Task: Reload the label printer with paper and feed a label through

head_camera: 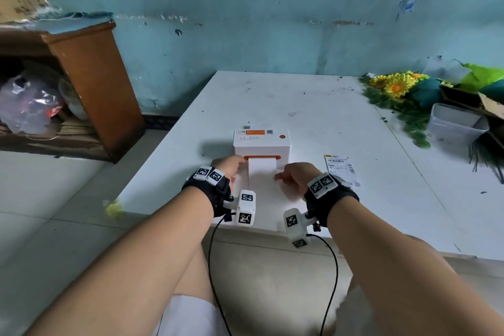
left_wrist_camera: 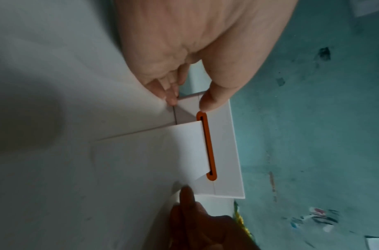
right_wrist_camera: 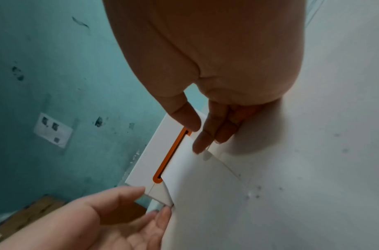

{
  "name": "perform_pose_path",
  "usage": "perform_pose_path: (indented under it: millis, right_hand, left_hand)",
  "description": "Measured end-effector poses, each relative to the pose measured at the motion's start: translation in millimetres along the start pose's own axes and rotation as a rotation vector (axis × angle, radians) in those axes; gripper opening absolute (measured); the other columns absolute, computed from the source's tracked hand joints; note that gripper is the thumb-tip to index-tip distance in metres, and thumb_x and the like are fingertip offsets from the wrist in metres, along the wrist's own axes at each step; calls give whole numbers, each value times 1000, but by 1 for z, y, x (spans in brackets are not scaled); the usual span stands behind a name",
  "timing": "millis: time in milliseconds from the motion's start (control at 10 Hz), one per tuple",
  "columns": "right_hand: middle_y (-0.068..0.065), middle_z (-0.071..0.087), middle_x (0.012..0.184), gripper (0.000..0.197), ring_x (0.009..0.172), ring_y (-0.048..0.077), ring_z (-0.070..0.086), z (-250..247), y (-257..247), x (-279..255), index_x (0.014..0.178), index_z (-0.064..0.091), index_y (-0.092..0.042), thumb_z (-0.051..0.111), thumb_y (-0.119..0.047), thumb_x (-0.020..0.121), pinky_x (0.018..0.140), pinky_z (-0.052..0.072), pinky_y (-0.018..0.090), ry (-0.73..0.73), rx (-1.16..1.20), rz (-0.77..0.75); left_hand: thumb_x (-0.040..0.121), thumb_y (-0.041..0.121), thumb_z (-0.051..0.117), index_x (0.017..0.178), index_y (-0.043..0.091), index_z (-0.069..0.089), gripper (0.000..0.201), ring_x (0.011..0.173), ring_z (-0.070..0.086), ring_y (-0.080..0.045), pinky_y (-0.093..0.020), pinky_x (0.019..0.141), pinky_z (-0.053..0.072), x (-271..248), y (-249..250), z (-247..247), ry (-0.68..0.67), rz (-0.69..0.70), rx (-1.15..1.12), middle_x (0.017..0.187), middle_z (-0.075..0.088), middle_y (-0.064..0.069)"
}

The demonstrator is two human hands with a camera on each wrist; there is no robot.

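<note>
Head view: printed label (head_camera: 343, 170) beside printer (head_camera: 262, 144)

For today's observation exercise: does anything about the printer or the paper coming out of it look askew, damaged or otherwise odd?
Nothing stands out. The label strip leaves the printer's orange slot straight and flat, with no crease or tear visible. The left hand and right hand flank it. A printed label lies separately on the table.
</note>
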State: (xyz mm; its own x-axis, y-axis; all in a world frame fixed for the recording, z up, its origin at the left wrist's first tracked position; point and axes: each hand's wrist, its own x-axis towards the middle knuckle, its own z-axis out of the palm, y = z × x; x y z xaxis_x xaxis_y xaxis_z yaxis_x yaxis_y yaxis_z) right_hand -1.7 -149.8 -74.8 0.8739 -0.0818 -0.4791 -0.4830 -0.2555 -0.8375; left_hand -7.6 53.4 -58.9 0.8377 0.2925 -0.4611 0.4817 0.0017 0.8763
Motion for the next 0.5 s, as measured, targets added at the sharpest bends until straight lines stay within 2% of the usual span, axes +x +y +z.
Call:
perform_pose_path:
  millis: [100, 200, 300, 400, 500]
  right_hand:
    - [14, 83, 100, 15, 104, 33, 73, -2, -7, -16, 74, 77, -8, 72, -14, 86, 102, 58, 42, -34, -157, 23]
    - [14, 74, 120, 20, 104, 30, 72, -10, -25, -55, 116, 69, -6, 63, -19, 102, 99, 56, 35, -81, -332, 29]
    - [7, 67, 116, 21, 73, 16, 64, -26, -45, -95, 122, 60, -10, 51, -25, 109, 66, 50, 25, -133, -262, 51]
    - [6, 63, 103, 15, 65, 15, 57, -51, -80, -115, 95, 59, -13, 59, -27, 102, 52, 44, 18, 39, -305, -75]
    - [13, 71, 87, 24, 70, 26, 64, -70, -113, -121, 77, 59, -12, 61, -34, 83, 77, 59, 33, 302, -477, -218]
  left_hand:
    - [89, 30, 74, 110, 9, 69, 30, 82, 64, -25, -31, 74, 53, -29, 3, -4, -46, 37, 203, 93, 68, -7]
    - [91, 31, 73, 116, 6, 64, 37, 83, 67, -24, -27, 73, 50, -43, -2, -9, -69, 60, 396, 94, 70, -6]
    - [92, 40, 72, 125, 0, 68, 52, 96, 71, -28, -26, 76, 46, -54, 8, -16, -84, 65, 518, 106, 73, -15]
    - [93, 38, 61, 124, -2, 71, 52, 112, 70, -33, -33, 86, 52, -64, 36, -20, -48, 182, 720, 118, 73, -20]
    - [99, 15, 57, 116, -3, 73, 29, 115, 68, -37, -35, 85, 51, -72, 73, -22, 84, 392, 763, 127, 72, -22]
